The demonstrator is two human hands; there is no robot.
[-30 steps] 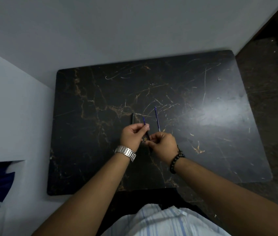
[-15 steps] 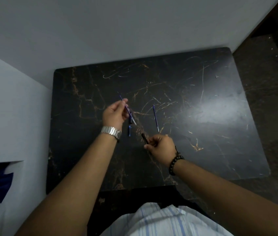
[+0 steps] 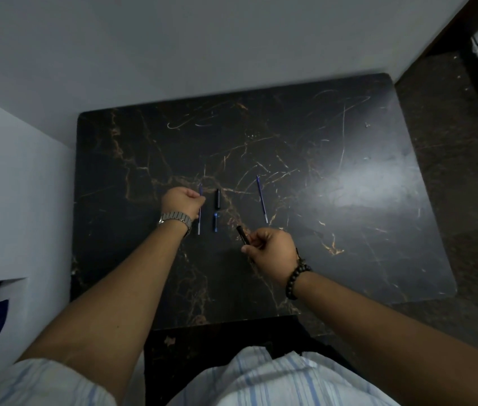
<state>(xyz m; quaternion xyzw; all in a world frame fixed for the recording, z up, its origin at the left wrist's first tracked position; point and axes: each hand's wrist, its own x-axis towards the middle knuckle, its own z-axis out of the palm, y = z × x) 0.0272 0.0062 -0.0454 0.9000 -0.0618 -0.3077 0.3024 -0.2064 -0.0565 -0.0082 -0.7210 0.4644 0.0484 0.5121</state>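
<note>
Hands: left hand (image 3: 182, 202) grips one refill (image 3: 199, 222), right hand (image 3: 272, 253) one barrel (image 3: 241, 234); second refill (image 3: 262, 200) loose.

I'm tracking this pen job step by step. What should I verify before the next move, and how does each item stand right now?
1. Left hand grips the blue refill: ok.
2. Right hand pinches the black barrel: ok.
3. Refill and barrel are fully separated, with the hands apart: ok.
4. Black piece and short blue piece lie on the table, touching neither hand: ok.
5. Second blue refill lies apart from both hands: ok.
6. Held refill already rests on the table: cannot tell.
</note>
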